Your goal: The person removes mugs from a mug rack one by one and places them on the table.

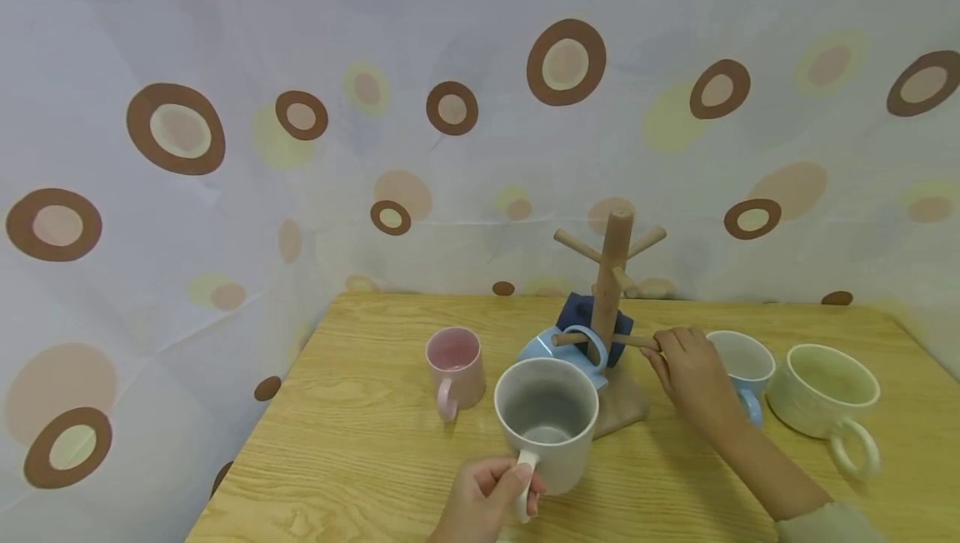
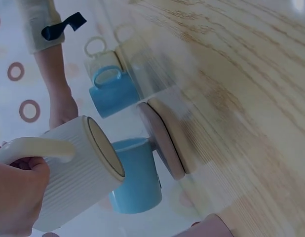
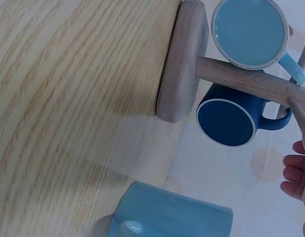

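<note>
My left hand grips the handle of a large white mug, held upright in front of the wooden mug tree. Fine ribs run along this mug's side in the left wrist view. On the right, my other hand pinches the end of a low peg of the tree. A light blue mug hangs by its handle from another low peg, partly hidden behind the white mug in the head view. Behind the post hangs a navy mug.
A pink mug stands left of the tree. Right of my right hand are a blue mug with a white inside and a wide cream mug. The tree's upper pegs are bare. A patterned cloth hangs behind the wooden table.
</note>
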`<state>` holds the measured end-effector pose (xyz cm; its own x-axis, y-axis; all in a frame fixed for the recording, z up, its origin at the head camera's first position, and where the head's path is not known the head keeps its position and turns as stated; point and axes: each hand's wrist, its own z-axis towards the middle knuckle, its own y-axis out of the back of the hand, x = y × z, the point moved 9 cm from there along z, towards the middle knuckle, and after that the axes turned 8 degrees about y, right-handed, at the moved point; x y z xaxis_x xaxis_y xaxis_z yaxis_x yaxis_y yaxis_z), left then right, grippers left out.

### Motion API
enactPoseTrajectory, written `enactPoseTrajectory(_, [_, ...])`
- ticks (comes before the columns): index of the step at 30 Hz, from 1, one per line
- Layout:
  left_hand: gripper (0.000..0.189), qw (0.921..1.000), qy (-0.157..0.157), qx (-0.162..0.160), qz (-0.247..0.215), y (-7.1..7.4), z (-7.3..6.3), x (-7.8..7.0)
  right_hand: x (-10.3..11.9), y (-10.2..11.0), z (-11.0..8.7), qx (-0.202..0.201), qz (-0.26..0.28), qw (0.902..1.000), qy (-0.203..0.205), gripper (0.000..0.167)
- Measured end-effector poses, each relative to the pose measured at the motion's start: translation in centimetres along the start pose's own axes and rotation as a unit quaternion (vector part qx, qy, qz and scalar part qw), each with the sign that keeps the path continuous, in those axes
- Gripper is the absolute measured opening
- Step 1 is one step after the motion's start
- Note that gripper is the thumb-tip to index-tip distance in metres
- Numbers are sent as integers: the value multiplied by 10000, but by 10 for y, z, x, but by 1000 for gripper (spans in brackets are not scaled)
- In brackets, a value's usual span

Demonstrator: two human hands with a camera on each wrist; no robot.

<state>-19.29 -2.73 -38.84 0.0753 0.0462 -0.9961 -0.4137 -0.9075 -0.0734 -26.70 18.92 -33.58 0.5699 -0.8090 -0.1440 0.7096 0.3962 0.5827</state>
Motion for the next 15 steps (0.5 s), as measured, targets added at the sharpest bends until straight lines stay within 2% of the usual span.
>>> enactPoseTrajectory(8, [39,9986,-444,-243,119,24,-12,-9,0,1,0,-137,-248,9993,239,56])
enactPoseTrajectory(15, [34,9943,-718,-682,397,52,-23,-19,0,4,0,-347,-429,9978,359,56])
